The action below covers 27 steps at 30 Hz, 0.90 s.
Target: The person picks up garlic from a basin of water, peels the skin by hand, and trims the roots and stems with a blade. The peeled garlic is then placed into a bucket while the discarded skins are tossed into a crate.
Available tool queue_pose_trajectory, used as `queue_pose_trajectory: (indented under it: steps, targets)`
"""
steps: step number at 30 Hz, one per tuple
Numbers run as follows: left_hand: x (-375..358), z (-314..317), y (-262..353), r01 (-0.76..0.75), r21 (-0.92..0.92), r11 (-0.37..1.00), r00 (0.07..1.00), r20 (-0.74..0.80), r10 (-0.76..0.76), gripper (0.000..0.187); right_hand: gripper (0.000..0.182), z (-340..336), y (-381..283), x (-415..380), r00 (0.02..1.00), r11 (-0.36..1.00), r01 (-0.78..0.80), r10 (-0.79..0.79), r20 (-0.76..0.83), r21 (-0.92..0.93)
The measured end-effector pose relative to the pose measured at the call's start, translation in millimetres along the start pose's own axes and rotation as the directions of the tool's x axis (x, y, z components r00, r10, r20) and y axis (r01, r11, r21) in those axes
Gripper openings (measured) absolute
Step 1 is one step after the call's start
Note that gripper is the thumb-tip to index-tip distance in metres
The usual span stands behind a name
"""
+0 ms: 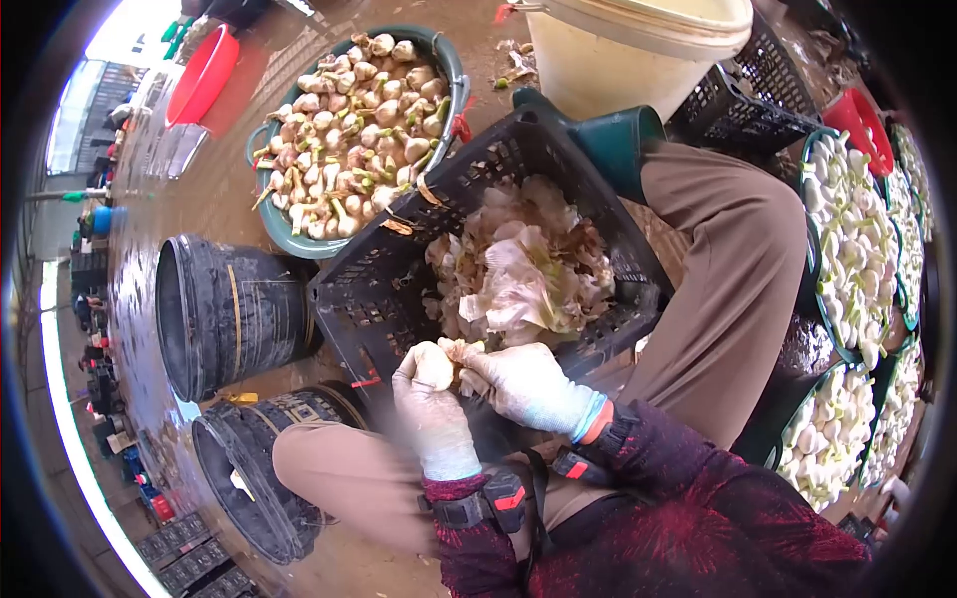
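My left hand (430, 399), in a whitish glove, is closed around a garlic bulb (460, 352). From the other side my right hand (530, 383), gloved too with a light blue cuff, pinches the same bulb; fingers cover most of it. Both hands are above the near edge of a black plastic crate (361, 291) between my knees. Papery garlic skins (518, 269) are heaped inside that crate.
A green basin (299, 242) of whole garlic bulbs (359, 130) stands beyond the crate. Black buckets (239, 309) are at left. Several containers of peeled garlic cloves (847, 229) line the right side. A cream tub (618, 60) stands at the back.
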State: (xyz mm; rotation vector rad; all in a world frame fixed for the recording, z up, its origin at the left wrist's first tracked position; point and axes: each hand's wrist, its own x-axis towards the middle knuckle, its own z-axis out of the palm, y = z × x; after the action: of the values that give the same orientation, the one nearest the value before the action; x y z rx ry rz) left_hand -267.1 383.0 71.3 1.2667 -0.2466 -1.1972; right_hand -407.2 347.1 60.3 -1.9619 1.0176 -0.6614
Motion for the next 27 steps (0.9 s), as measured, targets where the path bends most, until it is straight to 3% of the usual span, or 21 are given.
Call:
queue_pose_trajectory:
  steps: [2, 4, 5, 6, 7, 8, 9, 10, 12, 14, 16, 17, 19, 20, 22, 23, 24, 25, 27]
  targets:
    - [-6.2, 4.0, -0.6, -0.144, 0.097, 0.985, 0.987, -0.056, 0.150, 0.029, 0.034, -1.3, -2.0, -2.0, 0.999, 0.997, -0.052, 0.052, 0.001, 0.063]
    - [-8.0, 1.5, 5.6, -0.147, 0.120, 0.982, 0.989, -0.001, 0.148, 0.031, 0.030, 2.8, -2.4, -0.3, 0.995, 0.987, -0.099, 0.099, 0.011, 0.127]
    - [-11.5, 2.1, 9.1, -0.130, 0.126, 0.983, 0.991, 0.007, 0.130, 0.031, 0.028, 9.6, 2.6, 1.4, 0.977, 0.869, -0.213, 0.185, 0.106, 0.446]
    - [-15.1, 5.8, 14.6, -0.117, 0.129, 0.985, 0.993, 0.015, 0.116, 0.032, 0.028, 11.4, 6.8, 4.1, 0.948, 0.641, -0.319, 0.229, 0.223, 0.698]
    - [-18.6, 7.1, 20.7, -0.045, 0.101, 0.994, 0.999, 0.022, 0.043, 0.030, 0.029, -17.0, -2.2, 8.9, 0.840, 0.462, -0.541, 0.261, 0.475, 0.703]
    - [-18.6, 0.5, 19.1, -0.046, 0.102, 0.994, 0.999, 0.031, 0.043, 0.030, 0.030, -22.9, 4.1, 8.2, 0.866, 0.570, -0.487, 0.221, 0.448, 0.662]
    - [-17.3, -6.7, 17.1, 0.004, 0.054, 0.999, 0.999, 0.034, -0.006, 0.030, 0.031, -29.1, 7.2, 6.1, 0.931, 0.821, -0.328, 0.195, 0.310, 0.468]
    - [-15.1, -13.0, 14.6, 0.053, 0.004, 0.999, 0.998, 0.035, -0.054, 0.029, 0.032, -32.6, 8.4, 5.8, 0.975, 0.969, -0.154, 0.117, 0.189, 0.195]
    - [-11.6, -18.3, 6.1, 0.076, -0.017, 0.997, 0.997, -0.004, -0.076, 0.029, 0.031, -23.9, 4.4, 6.1, 0.990, 0.994, 0.103, -0.099, -0.101, 0.042]
    - [-7.3, -18.3, -1.3, 0.099, 0.049, 0.994, 0.993, -0.071, -0.096, 0.030, 0.028, -13.4, -0.3, 9.6, 0.999, 0.997, 0.031, -0.033, 0.019, 0.076]
    - [-8.6, -19.0, 2.6, 0.084, 0.051, 0.995, 0.996, -0.008, -0.084, 0.032, 0.027, -17.0, 2.7, 14.3, 0.997, 0.995, -0.038, 0.032, 0.066, 0.091]
    - [-8.8, -17.8, 4.8, 0.097, 0.078, 0.992, 0.994, 0.033, -0.100, 0.034, 0.025, -19.4, 7.0, 16.6, 0.979, 0.969, -0.167, 0.142, 0.147, 0.180]
    - [-7.8, -11.3, 10.4, 0.133, 0.061, 0.989, 0.983, 0.122, -0.139, 0.045, 0.019, -20.8, 17.5, 20.9, 0.872, 0.795, -0.467, 0.341, 0.352, 0.386]
    - [-9.0, -7.3, 11.7, 0.140, 0.058, 0.988, 0.981, 0.124, -0.147, 0.045, 0.023, -15.1, 26.0, 18.8, 0.862, 0.604, -0.507, 0.352, 0.365, 0.615]
    - [-13.1, 0.4, 13.9, 0.024, 0.036, 0.999, 0.978, 0.205, -0.031, 0.050, 0.028, -20.3, 28.8, 14.1, 0.850, 0.319, -0.502, 0.353, 0.391, 0.804]
    - [-14.1, 4.7, 16.0, 0.054, 0.030, 0.998, 0.976, 0.210, -0.059, 0.051, 0.028, -20.7, 27.7, 16.2, 0.849, 0.321, -0.505, 0.354, 0.393, 0.801]
    - [-12.4, 4.5, 15.2, 0.055, 0.026, 0.998, 0.977, 0.207, -0.059, 0.051, 0.027, -20.2, 25.9, 19.1, 0.875, 0.522, -0.481, 0.337, 0.348, 0.704]
    - [-11.9, 2.6, 14.0, 0.057, 0.155, 0.986, 0.983, 0.162, -0.082, 0.051, 0.027, -17.9, 23.1, 20.5, 0.899, 0.695, -0.437, 0.310, 0.310, 0.571]
    - [-13.1, -1.5, 6.6, 0.078, 0.403, 0.912, 0.995, 0.030, -0.098, 0.042, 0.026, -11.8, 8.6, 19.7, 0.948, 0.840, -0.318, 0.263, 0.182, 0.440]
